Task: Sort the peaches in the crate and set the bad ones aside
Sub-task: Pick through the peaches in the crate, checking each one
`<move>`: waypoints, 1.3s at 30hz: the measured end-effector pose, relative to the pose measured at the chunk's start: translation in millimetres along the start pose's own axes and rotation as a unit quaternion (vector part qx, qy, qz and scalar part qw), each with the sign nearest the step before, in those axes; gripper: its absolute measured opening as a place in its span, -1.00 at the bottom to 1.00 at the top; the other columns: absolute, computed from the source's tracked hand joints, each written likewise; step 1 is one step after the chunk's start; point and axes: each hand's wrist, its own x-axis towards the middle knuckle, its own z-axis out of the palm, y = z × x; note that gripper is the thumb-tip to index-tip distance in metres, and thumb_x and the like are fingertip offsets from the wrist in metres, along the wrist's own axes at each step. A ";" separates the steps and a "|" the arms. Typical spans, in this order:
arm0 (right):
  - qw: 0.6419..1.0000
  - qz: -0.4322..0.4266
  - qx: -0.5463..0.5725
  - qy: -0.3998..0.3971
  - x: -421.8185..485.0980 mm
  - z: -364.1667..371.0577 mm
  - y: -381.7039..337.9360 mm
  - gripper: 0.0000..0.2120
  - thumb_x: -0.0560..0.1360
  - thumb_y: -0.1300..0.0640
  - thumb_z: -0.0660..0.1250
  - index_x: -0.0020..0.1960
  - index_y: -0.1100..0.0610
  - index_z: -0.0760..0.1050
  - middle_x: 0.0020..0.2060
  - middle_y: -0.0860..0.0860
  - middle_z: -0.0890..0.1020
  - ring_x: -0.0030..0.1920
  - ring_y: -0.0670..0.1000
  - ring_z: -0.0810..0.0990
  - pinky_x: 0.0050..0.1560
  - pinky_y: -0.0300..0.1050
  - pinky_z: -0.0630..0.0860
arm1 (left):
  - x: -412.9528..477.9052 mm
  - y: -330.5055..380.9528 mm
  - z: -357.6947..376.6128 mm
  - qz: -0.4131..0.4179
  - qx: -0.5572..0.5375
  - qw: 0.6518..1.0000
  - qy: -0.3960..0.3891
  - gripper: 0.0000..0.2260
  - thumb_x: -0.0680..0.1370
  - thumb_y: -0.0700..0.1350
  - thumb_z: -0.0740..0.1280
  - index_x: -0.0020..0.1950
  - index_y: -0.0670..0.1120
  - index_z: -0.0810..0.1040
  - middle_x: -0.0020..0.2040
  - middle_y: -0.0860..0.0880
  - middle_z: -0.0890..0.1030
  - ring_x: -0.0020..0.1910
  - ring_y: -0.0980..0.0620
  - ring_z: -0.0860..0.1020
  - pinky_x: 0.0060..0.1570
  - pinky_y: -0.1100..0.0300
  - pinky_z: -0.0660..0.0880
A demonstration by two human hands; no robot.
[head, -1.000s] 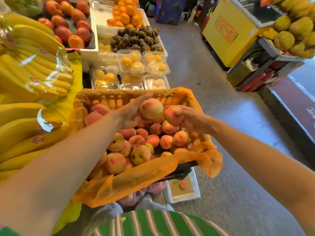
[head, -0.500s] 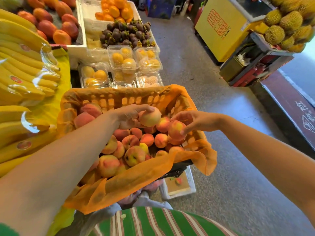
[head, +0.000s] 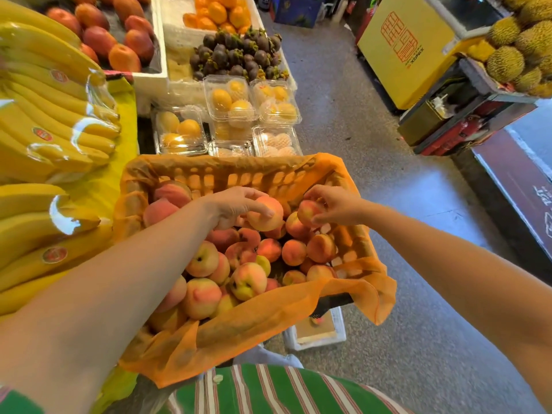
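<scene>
**Desk:** While both arms reach into frame, what are the hands doing?

**Photographer:** A person's left hand (head: 236, 206) closes its fingers over a pale peach (head: 266, 214) at the far middle of the crate (head: 227, 174), thumb and fingertips wrapped on it. The right hand (head: 336, 204) pinches a smaller, redder peach (head: 307, 212) between thumb and fingers just beside the first. The two fruits are near each other but apart.

**Desk:** And the crate itself?

**Photographer:** It is a slatted plastic crate lined with orange mesh (head: 268, 321) that spills over the rim. The pile of peaches (head: 239, 264) fills the near and left side, with more tucked against the left wall. The right wall shows bare slats through the mesh. Whether any fruit is bruised cannot be told from this angle.

**Desk:** Surroundings?

**Photographer:** Bagged bananas (head: 50, 121) are stacked to the left on a yellow cloth (head: 125, 121). Beyond the crate sit clear clamshell boxes (head: 230, 100) of yellow fruit, then a heap of dark mangosteens (head: 236, 53), oranges (head: 221, 11) in a white foam box, and red mangoes (head: 116, 34) at far left. Durians (head: 521, 43) rest on a stand at upper right, near a yellow cabinet (head: 406, 46). The floor (head: 388, 222) is speckled grey. A green striped shirt (head: 268, 389) shows at the bottom edge.
</scene>
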 end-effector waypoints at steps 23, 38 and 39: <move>0.998 -0.035 -0.021 0.055 26.3 -6.0 0.0 -0.76 0.52 0.17 0.36 0.19 0.12 0.59 0.06 0.05 0.58 0.10 0.07 0.55 0.11 -0.10 0.48 | 23.2 7.3 -7.6 -0.022 -0.066 0.997 0.023 -0.51 0.39 -0.26 0.51 0.27 -0.16 0.44 0.25 -0.19 0.49 0.08 -0.10 0.57 -0.20 0.08 0.65; 0.970 0.073 0.201 0.111 -31.2 15.1 33.4 -0.24 0.57 0.13 0.31 0.58 0.14 -0.09 0.48 0.00 0.22 0.45 -0.06 0.24 0.37 -0.26 0.18 | 79.5 9.4 72.1 0.190 0.238 0.951 0.060 -0.45 0.29 -0.08 0.60 0.23 -0.11 0.52 0.15 -0.04 0.54 0.13 -0.04 0.52 0.11 0.07 0.49; 0.967 0.078 0.212 0.114 -31.1 16.1 33.3 -0.25 0.57 0.13 0.30 0.58 0.11 -0.10 0.48 -0.01 0.23 0.43 -0.07 0.25 0.35 -0.28 0.19 | 80.7 8.8 76.6 0.197 0.238 0.948 0.068 -0.44 0.27 -0.06 0.60 0.20 -0.10 0.51 0.12 -0.04 0.56 0.11 -0.05 0.55 0.11 0.02 0.51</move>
